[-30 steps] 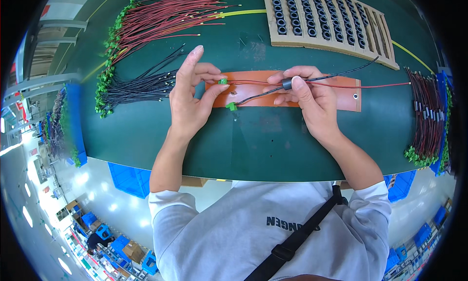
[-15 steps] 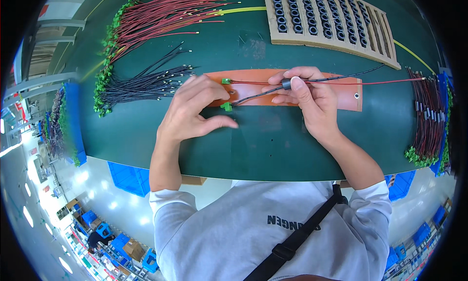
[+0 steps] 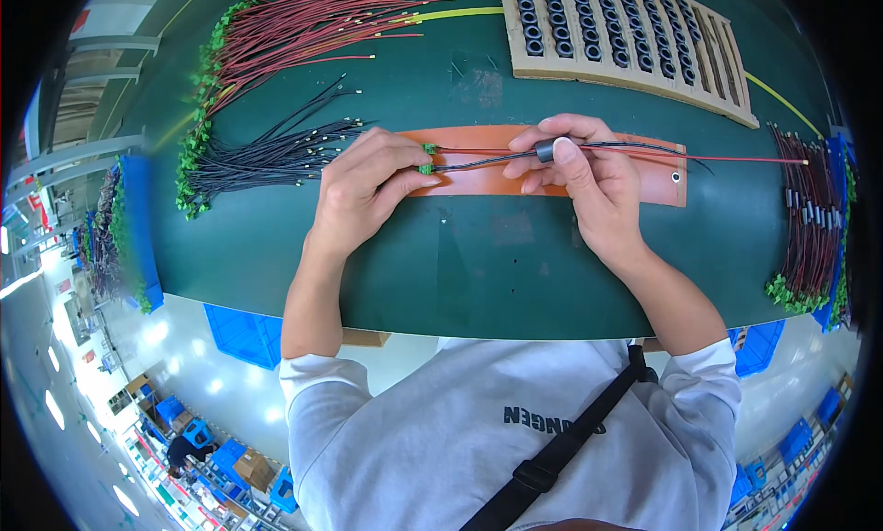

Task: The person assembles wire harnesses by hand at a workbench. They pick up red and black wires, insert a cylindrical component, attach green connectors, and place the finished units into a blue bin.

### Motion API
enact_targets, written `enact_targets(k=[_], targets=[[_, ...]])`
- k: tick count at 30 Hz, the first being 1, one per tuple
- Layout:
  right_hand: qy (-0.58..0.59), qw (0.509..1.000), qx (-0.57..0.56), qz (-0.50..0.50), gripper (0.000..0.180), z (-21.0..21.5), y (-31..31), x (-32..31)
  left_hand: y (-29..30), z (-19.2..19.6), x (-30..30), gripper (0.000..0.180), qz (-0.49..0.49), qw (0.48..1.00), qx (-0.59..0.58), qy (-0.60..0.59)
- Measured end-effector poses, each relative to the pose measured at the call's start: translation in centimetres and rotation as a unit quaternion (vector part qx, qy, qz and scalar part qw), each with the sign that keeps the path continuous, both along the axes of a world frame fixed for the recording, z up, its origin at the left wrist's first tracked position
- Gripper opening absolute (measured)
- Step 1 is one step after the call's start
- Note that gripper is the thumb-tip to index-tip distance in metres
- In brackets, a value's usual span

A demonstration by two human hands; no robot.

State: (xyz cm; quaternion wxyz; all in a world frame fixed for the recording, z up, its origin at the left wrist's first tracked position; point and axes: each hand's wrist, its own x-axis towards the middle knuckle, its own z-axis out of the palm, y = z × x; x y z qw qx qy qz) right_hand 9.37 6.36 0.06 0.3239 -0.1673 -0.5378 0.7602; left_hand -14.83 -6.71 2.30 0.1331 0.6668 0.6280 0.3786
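Between its thumb and fingers my left hand point(image 3: 372, 186) pinches two small green connectors point(image 3: 428, 168), brought close together. A red wire point(image 3: 736, 157) and a black wire point(image 3: 483, 162) run rightward from them. My right hand point(image 3: 593, 181) is closed on a short black ferrite core point(image 3: 545, 150), held by thumb and fingers. The black wire reaches the core and comes out on its right; whether the red one passes through it or behind it I cannot tell. Beneath the hands lies an orange strip board point(image 3: 487, 182) with a hole near its right end.
Bundles of red wires point(image 3: 313, 25) and black wires point(image 3: 267, 158) with green connectors lie at the left. A tray point(image 3: 635, 78) holds rows of black cores at the back right. Finished-looking wire sets point(image 3: 809, 209) are stacked at the right edge, by a blue bin wall point(image 3: 841, 227).
My left hand has closed from an open pose onto the green connectors, which have drawn together. The black wire now runs nearly beside the red one. My right hand keeps its hold on the core.
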Motion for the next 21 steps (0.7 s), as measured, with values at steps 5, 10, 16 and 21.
enact_targets(k=[5, 10, 16, 21], targets=[[0.004, 1.0, 0.01, 0.003, 0.022, -0.4, 0.1, -0.2, 0.7, 0.1, 0.1, 0.016, -0.027, 0.994, 0.017, 0.107], [-0.03, 0.999, 0.027, 0.037, 0.021, -0.3, 0.4, -0.4, 0.2, -1.3, 0.2, 0.037, 0.006, 1.0, -0.007, -0.005], [-0.147, 0.985, 0.06, 0.07, 0.024, 0.8, 0.8, -0.7, 0.4, -0.6, 0.3, 0.047, 0.006, 1.0, -0.015, 0.006], [-0.237, 0.962, 0.119, 0.059, 0.022, 1.8, 0.6, -1.0, 0.1, 1.0, 1.9, 0.038, -0.071, 0.927, 0.19, 0.315]])
